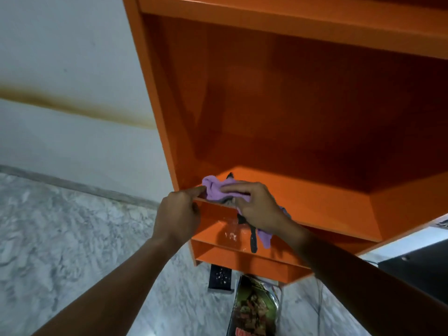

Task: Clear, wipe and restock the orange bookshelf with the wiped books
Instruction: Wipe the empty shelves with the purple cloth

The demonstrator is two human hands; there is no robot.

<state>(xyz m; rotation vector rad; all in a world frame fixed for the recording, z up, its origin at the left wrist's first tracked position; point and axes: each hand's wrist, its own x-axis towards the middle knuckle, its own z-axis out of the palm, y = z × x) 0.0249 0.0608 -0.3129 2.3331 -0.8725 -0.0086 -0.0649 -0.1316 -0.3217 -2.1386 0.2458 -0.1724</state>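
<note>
Trouble in the head view lay mostly with the purple cloth (219, 190). Its loose tail hung over the front lip of the orange bookshelf (339, 214) and dangled close above the white specks (230, 235) on the board below. A sideways wipe could probably drag that tail through the grit and smear it, or flick it down onto the book (254, 309) lying on the floor at 6 o'clock, which would then need wiping again.

The cloth sat on the open shelf's board at its front left corner, bunched. Its long axis ran from the gathered end at 10 o'clock down to the hanging tail at about 4 o'clock, and that tail pointed toward the floor.

The right hand (254, 204) grasped the bunch, fingers bent over it and pointing toward 9 o'clock. The left hand (178, 214) had its forefinger stretched out to the cloth's left end and its other fingers curled. Whether it gripped the lip could not be told.
</note>
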